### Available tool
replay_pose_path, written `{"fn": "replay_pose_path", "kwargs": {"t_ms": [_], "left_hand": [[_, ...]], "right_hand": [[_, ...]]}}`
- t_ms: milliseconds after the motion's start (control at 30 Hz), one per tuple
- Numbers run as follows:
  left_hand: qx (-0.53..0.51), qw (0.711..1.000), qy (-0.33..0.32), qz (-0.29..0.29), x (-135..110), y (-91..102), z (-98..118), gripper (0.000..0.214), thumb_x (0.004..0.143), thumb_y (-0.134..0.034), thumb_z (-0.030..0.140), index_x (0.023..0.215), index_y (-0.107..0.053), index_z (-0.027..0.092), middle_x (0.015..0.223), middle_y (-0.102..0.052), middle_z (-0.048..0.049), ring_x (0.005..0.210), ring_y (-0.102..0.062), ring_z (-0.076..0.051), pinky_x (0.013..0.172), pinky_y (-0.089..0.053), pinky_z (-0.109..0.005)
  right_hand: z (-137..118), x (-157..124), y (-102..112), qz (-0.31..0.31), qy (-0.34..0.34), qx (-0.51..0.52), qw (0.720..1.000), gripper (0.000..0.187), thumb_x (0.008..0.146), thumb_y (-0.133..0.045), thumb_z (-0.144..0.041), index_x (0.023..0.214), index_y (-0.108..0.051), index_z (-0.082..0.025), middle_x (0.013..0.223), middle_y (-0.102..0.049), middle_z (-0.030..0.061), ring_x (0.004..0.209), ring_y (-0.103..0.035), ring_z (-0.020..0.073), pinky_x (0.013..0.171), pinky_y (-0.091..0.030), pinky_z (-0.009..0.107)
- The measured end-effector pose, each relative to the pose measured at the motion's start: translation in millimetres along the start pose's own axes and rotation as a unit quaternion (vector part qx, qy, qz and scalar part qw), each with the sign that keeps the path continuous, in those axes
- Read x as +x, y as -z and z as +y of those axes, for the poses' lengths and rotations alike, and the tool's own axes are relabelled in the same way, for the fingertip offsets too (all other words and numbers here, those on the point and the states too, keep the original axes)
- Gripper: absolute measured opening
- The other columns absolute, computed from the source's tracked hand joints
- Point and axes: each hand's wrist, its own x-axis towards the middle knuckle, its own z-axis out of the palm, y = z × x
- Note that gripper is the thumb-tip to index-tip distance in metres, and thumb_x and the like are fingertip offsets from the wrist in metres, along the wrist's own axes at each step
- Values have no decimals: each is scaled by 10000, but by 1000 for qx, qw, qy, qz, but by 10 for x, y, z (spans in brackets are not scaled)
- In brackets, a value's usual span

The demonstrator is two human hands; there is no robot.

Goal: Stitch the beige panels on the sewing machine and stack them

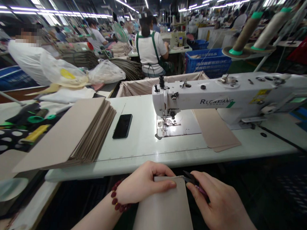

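My left hand (153, 182), with a dark red bead bracelet at its wrist, grips the top edge of a beige fabric panel (166, 210), thumb on the near face. The panel hangs below the front edge of the table. My right hand (211, 195) is closed around small thread snips (201, 190) with dark blades and a purplish handle. Their blades lie at the panel's top right corner; whether they touch the cloth I cannot tell. Beyond my hands stands a white sewing machine (195, 94), its needle area lit. Two similar beige panels (215, 128) lie under its arm.
A tall stack of beige panels (66, 131) rests on the table's left side, beside a black phone (122, 126). Thread cones (248, 32) stand at upper right. A cloth-lined bin (142, 85) sits behind the table (142, 148). Several people work farther back, near a blue basket (208, 63).
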Motion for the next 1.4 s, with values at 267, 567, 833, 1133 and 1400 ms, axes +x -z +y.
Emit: {"fn": "replay_pose_path", "kwargs": {"t_ms": [267,567,833,1133,1400], "left_hand": [[18,1000,-12,-6,23,-6,15,230,857,-615,339,973,-717,169,928,-711,-17,850,-626,-173,763,-473,-238],[16,1000,12,-9,43,-11,2,258,862,-595,366,944,-709,149,893,-702,-31,807,-615,-168,715,-468,-234],[-54,997,47,-41,50,9,14,294,837,-633,414,883,-691,130,767,-656,-20,674,-563,-119,607,-428,-197],[-98,991,59,-71,64,-12,-17,248,804,-678,372,859,-704,132,769,-662,-26,656,-556,-111,616,-425,-197],[-76,992,49,-87,94,-28,19,261,802,-675,380,875,-715,132,754,-652,-18,645,-535,-104,597,-401,-188]], "right_hand": [[11,16,6,-13,-4,-24,1000,204,957,-420,-359,1051,-559,-245,872,-636,32,734,-609,193,669,-459,322],[12,71,10,-41,-57,126,989,222,948,-435,-403,919,-570,-229,784,-596,10,684,-550,168,610,-397,288],[-10,-20,-361,-136,-237,589,761,358,929,-408,-551,968,-522,-215,619,-385,-64,491,-354,83,459,-282,198],[233,191,359,-130,9,148,980,224,922,-494,-408,855,-593,-218,719,-586,-8,637,-508,138,594,-348,266],[153,258,343,-172,97,20,980,263,952,-427,-402,791,-510,-211,708,-545,-17,636,-462,138,579,-256,291]]}}
